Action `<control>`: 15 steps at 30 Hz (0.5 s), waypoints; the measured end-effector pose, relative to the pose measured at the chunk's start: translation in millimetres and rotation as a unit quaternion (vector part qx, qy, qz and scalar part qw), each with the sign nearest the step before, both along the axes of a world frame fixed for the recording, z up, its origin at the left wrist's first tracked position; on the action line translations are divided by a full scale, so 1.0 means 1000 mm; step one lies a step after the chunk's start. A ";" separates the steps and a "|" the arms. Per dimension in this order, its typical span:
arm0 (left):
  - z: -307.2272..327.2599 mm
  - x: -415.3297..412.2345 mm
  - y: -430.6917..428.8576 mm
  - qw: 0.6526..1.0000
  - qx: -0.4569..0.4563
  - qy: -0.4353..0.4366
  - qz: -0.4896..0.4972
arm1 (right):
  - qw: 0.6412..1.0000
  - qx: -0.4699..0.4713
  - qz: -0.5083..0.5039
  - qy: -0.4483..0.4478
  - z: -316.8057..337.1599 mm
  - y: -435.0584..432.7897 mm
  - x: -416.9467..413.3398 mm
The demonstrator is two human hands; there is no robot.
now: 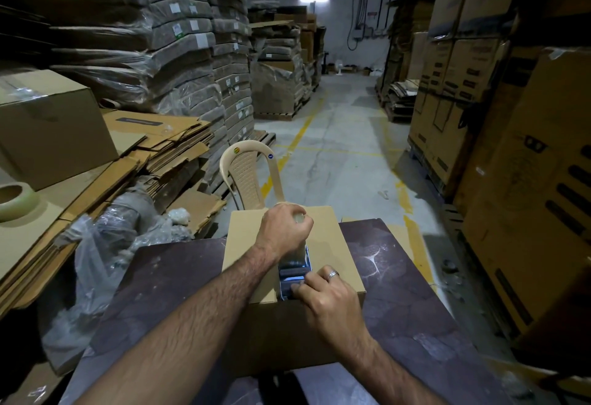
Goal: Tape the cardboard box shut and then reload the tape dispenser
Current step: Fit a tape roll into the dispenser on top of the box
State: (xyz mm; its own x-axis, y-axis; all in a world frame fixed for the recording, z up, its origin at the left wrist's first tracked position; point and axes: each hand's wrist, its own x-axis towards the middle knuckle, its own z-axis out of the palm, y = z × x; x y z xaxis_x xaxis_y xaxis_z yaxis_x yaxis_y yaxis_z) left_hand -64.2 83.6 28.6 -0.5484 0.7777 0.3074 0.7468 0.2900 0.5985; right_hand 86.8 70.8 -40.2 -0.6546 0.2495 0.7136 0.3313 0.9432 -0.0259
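Observation:
A closed brown cardboard box (332, 244) sits on a dark table (399, 292) in front of me. A blue tape dispenser (295, 272) rests on the box's top along the centre seam, near the front edge. My left hand (284, 228) is fisted over the dispenser's far end, gripping its handle or the tape there. My right hand (326, 296), with a ring on one finger, presses its fingertips on the dispenser's near end at the box's front edge. A spare roll of clear tape (14, 200) lies on flattened cardboard at the far left.
A beige plastic chair (252, 177) stands just beyond the box. Flattened cartons (160, 148) and crumpled plastic wrap (105, 244) pile up on the left. Tall stacked boxes (527, 148) line the right. A concrete aisle (339, 148) with yellow lines runs ahead.

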 end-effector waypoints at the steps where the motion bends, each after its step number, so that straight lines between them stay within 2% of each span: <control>1: 0.000 0.000 0.000 1.000 -0.007 0.000 0.000 | 1.000 0.013 0.002 0.007 -0.001 0.000 0.001; 9: 0.018 -0.007 0.009 0.993 -0.114 -0.008 0.001 | 0.999 0.040 0.016 -0.008 -0.009 0.000 0.006; 12: 0.014 -0.005 0.005 0.997 -0.067 0.022 -0.008 | 0.999 0.024 0.009 -0.024 -0.007 -0.002 0.007; 15: 0.000 -0.005 -0.013 0.991 0.020 0.091 -0.100 | 1.000 0.002 0.006 -0.024 -0.006 -0.003 0.005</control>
State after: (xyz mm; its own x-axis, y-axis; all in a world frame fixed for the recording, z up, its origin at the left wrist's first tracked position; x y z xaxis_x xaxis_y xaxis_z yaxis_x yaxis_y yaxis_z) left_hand -68.9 70.2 28.2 -0.3169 0.8509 0.4190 0.8835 0.1041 0.4568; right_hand 91.6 67.7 -46.1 -0.6916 0.2384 0.6818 0.3212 0.9470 -0.0053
